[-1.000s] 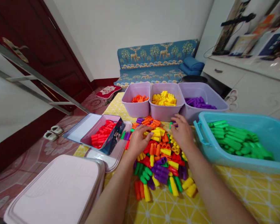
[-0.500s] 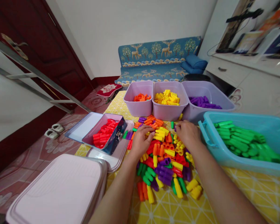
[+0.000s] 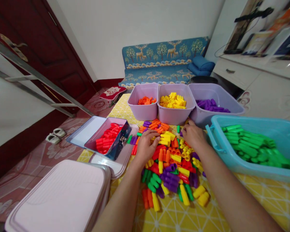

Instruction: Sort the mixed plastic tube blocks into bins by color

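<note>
A mixed pile of plastic pieces (image 3: 170, 178) in red, orange, yellow, green and purple lies on the yellow patterned tablecloth (image 3: 183, 219). At the pile's left side, my left hand (image 3: 147, 145) curls around a yellow piece, mostly hidden by the fingers. My right hand (image 3: 193, 133) is at the upper right of the pile, fingers bent together near a yellow piece beside the middle tub; what it grips is too small to make out. Lilac tubs hold orange pieces (image 3: 147, 101), yellow pieces (image 3: 173, 101) and purple pieces (image 3: 211, 105).
On the right, a blue tub (image 3: 287, 129) holds green pieces. An open tin (image 3: 120, 146) with red pieces rests on a lid at the left, behind a pale pink lid (image 3: 60, 193). Beyond the table are a patterned sofa (image 3: 157, 64) and a stool (image 3: 112, 92).
My right hand has shifted slightly away from me, toward the small yellow piece by the middle tub. My left hand has barely moved.
</note>
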Demonstrator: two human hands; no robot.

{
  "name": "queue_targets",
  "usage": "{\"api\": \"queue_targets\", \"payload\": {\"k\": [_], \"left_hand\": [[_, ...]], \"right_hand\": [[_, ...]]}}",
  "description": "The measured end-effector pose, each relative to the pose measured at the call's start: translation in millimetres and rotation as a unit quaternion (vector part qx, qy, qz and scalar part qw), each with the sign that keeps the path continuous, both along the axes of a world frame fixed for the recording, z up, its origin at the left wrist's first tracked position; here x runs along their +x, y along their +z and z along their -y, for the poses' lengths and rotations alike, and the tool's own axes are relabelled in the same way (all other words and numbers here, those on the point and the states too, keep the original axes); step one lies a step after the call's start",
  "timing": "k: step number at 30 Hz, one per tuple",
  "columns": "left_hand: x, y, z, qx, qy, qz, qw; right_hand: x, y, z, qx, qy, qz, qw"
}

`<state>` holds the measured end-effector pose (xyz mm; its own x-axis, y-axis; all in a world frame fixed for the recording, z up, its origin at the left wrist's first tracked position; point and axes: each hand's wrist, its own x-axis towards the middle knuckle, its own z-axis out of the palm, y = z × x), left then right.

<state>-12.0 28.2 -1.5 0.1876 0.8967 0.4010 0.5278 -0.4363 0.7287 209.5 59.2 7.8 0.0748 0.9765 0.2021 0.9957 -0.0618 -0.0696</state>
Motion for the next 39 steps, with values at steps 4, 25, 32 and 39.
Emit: {"api": "queue_targets", "payload": {"k": [4, 25, 32, 39], "left_hand": [[0, -0.6, -1, 0.0, -0.002, -0.003, 1.0], [0, -0.3, 1, 0.009, -0.005, -0.003, 1.0], [0, 5.3, 7, 0.026, -0.023, -0.064, 0.997], [-3, 2.3, 7, 0.011, -0.045, -0.043, 0.998]], "right_hand": [[-1, 8.9, 5, -0.002, 0.0, 0.012, 1.0], [-16, -11.1, 21, 0.019, 0.132, -0.448, 0.884], [-36, -4.8, 38, 0.042, 0.207, -0.383, 0.899], [-39, -7.3, 42, 0.043, 0.247, -0.33, 0.91]]}}
